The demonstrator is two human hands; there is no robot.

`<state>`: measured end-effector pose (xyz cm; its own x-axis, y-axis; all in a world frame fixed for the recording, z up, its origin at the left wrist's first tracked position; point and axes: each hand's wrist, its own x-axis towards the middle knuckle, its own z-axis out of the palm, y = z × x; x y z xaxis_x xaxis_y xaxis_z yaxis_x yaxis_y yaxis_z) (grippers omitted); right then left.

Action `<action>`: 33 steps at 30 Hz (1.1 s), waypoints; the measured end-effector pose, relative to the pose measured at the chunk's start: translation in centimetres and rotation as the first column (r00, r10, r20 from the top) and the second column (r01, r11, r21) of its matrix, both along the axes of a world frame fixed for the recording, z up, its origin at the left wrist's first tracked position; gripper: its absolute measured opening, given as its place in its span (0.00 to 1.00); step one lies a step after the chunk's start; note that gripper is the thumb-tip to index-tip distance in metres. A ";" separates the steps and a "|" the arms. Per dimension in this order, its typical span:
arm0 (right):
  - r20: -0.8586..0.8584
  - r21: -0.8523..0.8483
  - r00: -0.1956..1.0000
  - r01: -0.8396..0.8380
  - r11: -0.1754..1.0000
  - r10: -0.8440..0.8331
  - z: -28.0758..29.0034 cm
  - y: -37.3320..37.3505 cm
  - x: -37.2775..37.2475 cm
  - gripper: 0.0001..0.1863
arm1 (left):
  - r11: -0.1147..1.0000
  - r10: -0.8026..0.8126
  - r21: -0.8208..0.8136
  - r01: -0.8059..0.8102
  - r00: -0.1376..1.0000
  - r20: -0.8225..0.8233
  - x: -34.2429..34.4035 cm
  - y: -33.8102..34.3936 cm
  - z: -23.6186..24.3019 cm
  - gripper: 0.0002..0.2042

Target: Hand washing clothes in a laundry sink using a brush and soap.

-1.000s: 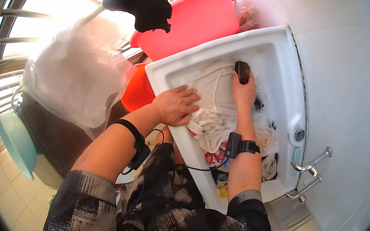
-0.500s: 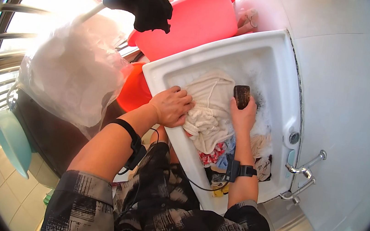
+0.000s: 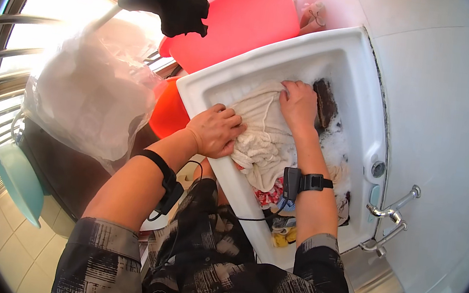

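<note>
A wet cream garment [image 3: 264, 118] with a drawstring lies bunched in the white sink [image 3: 228, 199]. My left hand [image 3: 217, 130] is at the sink's left rim, its curled fingers closed on the garment's left edge. Higher up, my right hand [image 3: 299, 105] pinches the garment's far right corner. Just right of that hand a dark scrubbing brush [image 3: 326, 104] rests in the suds, apart from my fingers. Below the garment lie a red patterned cloth [image 3: 268, 197] and a yellow cloth [image 3: 283, 237], partly hidden by my right forearm.
A pink tub [image 3: 241, 21] stands behind the sink, an orange-red bucket [image 3: 170, 109] beside its left corner. A black cloth [image 3: 173, 1] hangs on a pole above. A clear plastic bag [image 3: 93, 82] is at left. The metal tap [image 3: 393, 214] juts from the right wall.
My right hand has let go of the brush, which now lies in the sink, and has moved up and left onto the garment. My left hand keeps its hold.
</note>
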<state>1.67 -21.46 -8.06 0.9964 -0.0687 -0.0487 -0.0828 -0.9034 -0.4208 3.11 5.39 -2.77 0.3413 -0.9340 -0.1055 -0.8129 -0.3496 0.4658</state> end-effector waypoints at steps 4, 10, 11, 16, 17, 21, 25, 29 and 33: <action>0.251 0.150 0.957 0.111 0.982 -0.147 2.8 1.5 -0.6 0.12 | 0.999 0.004 0.051 -0.003 1.000 -0.014 -0.1 0.3 0.3 0.24; 0.233 0.197 0.972 -0.053 0.979 0.006 1.7 1.9 -7.5 0.10 | 0.996 0.049 0.069 -0.052 0.998 0.045 -0.3 0.1 0.3 0.30; 0.134 0.141 0.987 -0.107 0.984 0.088 1.1 1.4 -8.1 0.12 | 0.996 0.059 0.058 -0.063 0.997 0.054 -0.3 0.2 0.4 0.31; 0.275 -0.101 0.934 0.266 0.959 -0.230 -1.7 -5.0 -6.1 0.26 | 0.990 0.064 0.128 -0.065 0.998 0.014 -0.2 -0.5 1.0 0.35; 0.269 -0.216 0.921 0.344 0.914 -0.283 -2.4 -5.8 -5.5 0.31 | 0.989 0.084 0.116 -0.087 0.996 0.038 -0.4 -0.5 0.8 0.35; 0.076 -0.290 0.931 0.364 0.885 -0.358 -3.9 -6.3 -4.7 0.39 | 0.989 0.104 0.099 -0.110 0.992 0.070 -0.4 -0.2 0.6 0.37; 0.005 -0.226 0.939 0.336 0.914 -0.344 -3.4 -6.4 -4.6 0.42 | 0.980 0.111 0.163 -0.112 0.994 0.013 -0.1 -0.4 1.2 0.35; -0.107 -0.038 0.924 0.366 0.930 -0.368 -4.1 -7.6 -6.2 0.43 | 0.990 0.074 0.118 -0.078 0.997 0.039 -0.2 -1.0 0.8 0.30; -0.043 0.218 0.961 0.277 0.936 -0.274 1.2 0.9 -8.0 0.41 | 0.997 0.074 -0.008 -0.074 0.983 0.166 -0.2 0.1 0.4 0.27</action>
<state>-6.29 -20.59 -6.85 0.9393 -0.3265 -0.1057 -0.3215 -0.7297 -0.6035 2.89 5.50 -2.33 0.4224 -0.9055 -0.0399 -0.8509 -0.4113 0.3268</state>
